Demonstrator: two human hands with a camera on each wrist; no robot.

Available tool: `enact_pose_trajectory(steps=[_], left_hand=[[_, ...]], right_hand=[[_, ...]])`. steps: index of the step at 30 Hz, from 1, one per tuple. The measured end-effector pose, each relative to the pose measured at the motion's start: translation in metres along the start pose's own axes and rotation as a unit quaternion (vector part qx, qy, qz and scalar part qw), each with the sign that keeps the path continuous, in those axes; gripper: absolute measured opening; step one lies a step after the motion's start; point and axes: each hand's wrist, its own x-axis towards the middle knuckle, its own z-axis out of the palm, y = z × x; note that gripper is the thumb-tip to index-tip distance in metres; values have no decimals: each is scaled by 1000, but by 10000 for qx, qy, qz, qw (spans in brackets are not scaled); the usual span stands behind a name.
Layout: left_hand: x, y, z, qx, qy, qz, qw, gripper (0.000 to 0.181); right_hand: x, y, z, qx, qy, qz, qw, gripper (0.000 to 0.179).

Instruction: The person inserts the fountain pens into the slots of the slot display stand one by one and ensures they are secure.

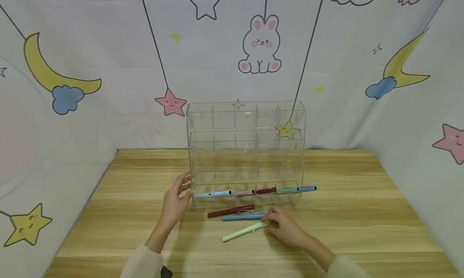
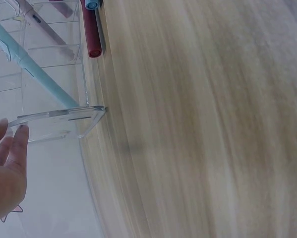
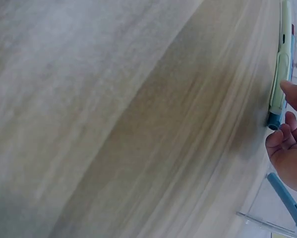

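My left hand (image 1: 175, 203) grips the left side panel of a clear acrylic rack (image 1: 246, 135), thumb in front and fingers behind the edge. In the left wrist view the fingers (image 2: 20, 144) meet that panel. My right hand (image 1: 288, 229) pinches the clip end of a light green pen (image 1: 243, 231) between thumb and fingers. Right behind it lies a blue pen (image 1: 241, 217), its end close to the same fingertips. A dark red pen (image 1: 228, 211) lies further back. The right wrist view shows the thumb against the green pen (image 3: 283, 49); the fingers partly hide behind it.
Several pens lie along the rack's lowest tier: a light blue pen (image 1: 212, 193), a pinkish pen (image 1: 243, 192), a dark red one, a grey-green one, and a blue one (image 1: 307, 188) jutting past the right side. Behind the wooden table (image 1: 145, 169) hangs a patterned cloth (image 1: 119, 48).
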Motion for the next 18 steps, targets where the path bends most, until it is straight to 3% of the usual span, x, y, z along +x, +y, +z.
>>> enact_pose_trajectory(steps=[10, 18], left_hand=[[0, -1, -1, 35, -14, 15, 10000, 57], [-1, 1, 0, 40, -4, 2, 10000, 57]], right_hand=[[-2, 0, 8, -3, 121, -159, 9998, 22], [-3, -4, 10, 386, -58, -211, 9990, 18]])
